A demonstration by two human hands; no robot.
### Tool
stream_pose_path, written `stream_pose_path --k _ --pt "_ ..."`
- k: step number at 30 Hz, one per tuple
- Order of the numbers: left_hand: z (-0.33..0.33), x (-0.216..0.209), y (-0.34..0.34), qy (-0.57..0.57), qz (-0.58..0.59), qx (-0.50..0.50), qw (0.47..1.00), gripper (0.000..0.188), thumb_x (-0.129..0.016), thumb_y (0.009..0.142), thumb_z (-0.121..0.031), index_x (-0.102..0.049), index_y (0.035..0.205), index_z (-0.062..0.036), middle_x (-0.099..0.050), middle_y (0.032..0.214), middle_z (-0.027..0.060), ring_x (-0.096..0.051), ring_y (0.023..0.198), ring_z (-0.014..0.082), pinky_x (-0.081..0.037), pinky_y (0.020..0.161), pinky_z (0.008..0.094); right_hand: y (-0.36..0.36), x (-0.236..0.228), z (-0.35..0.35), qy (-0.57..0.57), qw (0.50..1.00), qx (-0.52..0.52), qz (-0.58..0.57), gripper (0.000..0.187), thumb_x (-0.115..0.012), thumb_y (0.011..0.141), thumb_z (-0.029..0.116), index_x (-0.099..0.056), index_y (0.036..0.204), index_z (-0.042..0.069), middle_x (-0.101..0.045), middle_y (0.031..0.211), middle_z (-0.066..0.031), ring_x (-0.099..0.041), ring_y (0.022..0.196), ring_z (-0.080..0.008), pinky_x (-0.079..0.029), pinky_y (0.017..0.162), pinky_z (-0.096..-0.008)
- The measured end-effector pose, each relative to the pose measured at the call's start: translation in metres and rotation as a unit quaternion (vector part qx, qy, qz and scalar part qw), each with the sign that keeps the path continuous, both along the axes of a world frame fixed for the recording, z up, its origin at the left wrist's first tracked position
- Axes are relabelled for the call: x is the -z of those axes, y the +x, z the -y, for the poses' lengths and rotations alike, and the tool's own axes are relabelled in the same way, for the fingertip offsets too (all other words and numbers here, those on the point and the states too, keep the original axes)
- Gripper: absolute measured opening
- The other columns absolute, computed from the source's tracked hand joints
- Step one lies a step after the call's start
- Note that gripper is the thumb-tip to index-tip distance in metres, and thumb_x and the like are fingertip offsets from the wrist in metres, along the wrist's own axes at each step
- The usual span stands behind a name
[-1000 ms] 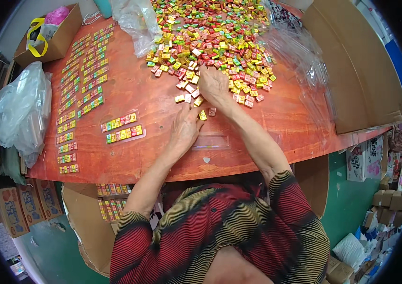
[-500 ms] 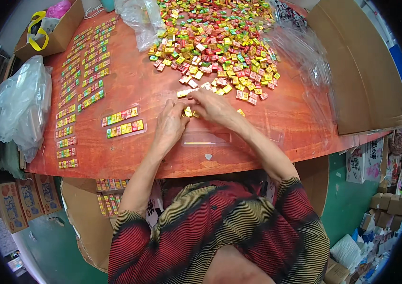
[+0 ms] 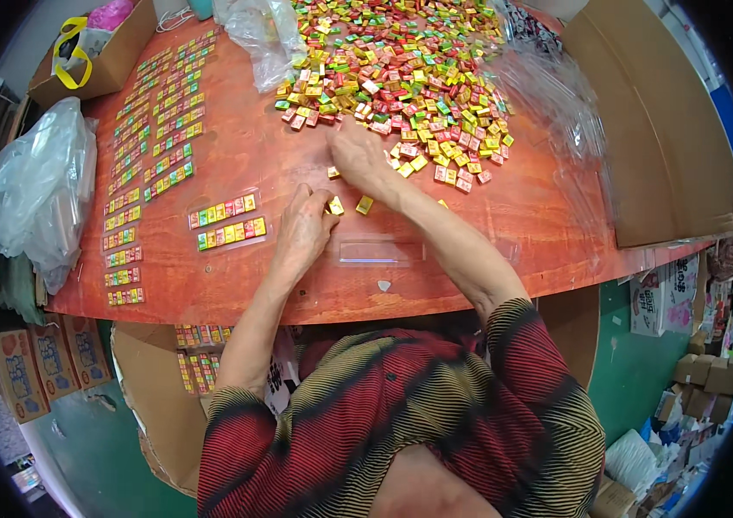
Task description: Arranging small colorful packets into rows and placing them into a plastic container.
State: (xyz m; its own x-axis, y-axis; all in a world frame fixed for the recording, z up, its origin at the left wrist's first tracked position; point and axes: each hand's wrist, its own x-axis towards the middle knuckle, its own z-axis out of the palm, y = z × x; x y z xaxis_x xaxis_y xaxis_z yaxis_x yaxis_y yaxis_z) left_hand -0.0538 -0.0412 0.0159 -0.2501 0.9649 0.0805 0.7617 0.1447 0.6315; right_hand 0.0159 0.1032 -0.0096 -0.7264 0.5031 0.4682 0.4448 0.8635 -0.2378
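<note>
Just left of the frame's centre, a small, glossy yellow box sits by the half-curled left hand's fingertips, grip unclear, beyond a clear plastic tray, while the bent right hand, contents hidden, has moved up to the shiny, oblong boxes' heap.
</note>
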Motion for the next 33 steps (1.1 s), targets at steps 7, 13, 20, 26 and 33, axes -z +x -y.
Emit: stream_pose_path --k 7,13,20,26,33 --pt "-0.001 0.001 0.001 0.008 -0.001 0.018 1.000 0.026 -0.065 0.068 -0.005 -0.059 0.093 -0.0001 -0.050 0.087 0.0176 -0.055 0.081 0.0350 -0.045 0.072 0.0420 0.036 -0.018 -0.011 -0.158 0.987 0.018 0.028 0.017 -0.054 0.074 0.014 -0.060 0.088 0.006 -0.057 0.083 -0.0146 -0.058 0.076 -0.0316 -0.046 0.065 -0.0410" --pt "0.001 0.002 -0.003 0.004 0.025 0.018 1.000 0.031 -0.066 0.067 -0.004 -0.059 0.096 -0.0005 -0.050 0.090 0.0169 -0.055 0.083 0.0339 -0.045 0.074 0.0407 0.059 -0.038 0.041 -0.122 0.987 -0.104 -0.007 0.029 -0.062 0.073 0.014 -0.057 0.101 0.009 -0.058 0.086 -0.0114 -0.056 0.081 -0.0296 -0.045 0.069 -0.0389" --pt "0.000 -0.015 0.002 -0.036 0.055 0.050 0.997 0.048 -0.070 0.066 -0.007 -0.053 0.111 -0.0056 -0.049 0.098 0.0142 -0.053 0.093 0.0316 -0.044 0.080 0.0374 0.084 -0.028 0.064 -0.172 0.984 0.009 -0.043 0.029 -0.060 0.078 0.014 -0.054 0.106 0.008 -0.053 0.097 -0.0132 -0.056 0.084 -0.0311 -0.045 0.070 -0.0391" --pt "-0.007 0.003 0.006 0.042 0.019 0.100 0.994 0.049 -0.073 0.064 -0.011 -0.054 0.110 -0.0080 -0.049 0.098 0.0141 -0.053 0.092 0.0322 -0.044 0.078 0.0392 0.123 -0.035 0.049 -0.176 0.982 0.032 0.060 0.031 -0.060 0.078 0.013 -0.053 0.107 0.005 -0.052 0.097 -0.0152 -0.055 0.086 -0.0326 -0.046 0.071 -0.0398" --pt "-0.017 -0.016 0.032 -0.032 -0.035 0.109 0.993 0.043 -0.071 0.069 -0.015 -0.057 0.110 -0.0118 -0.048 0.095 0.0128 -0.053 0.090 0.0309 -0.044 0.075 0.0392 0.125 -0.022 0.053 -0.177 0.981 0.041 0.070 0.027 -0.059 0.078 0.011 -0.053 0.103 0.004 -0.053 0.096 -0.0151 -0.054 0.089 -0.0325 -0.046 0.071 -0.0396"
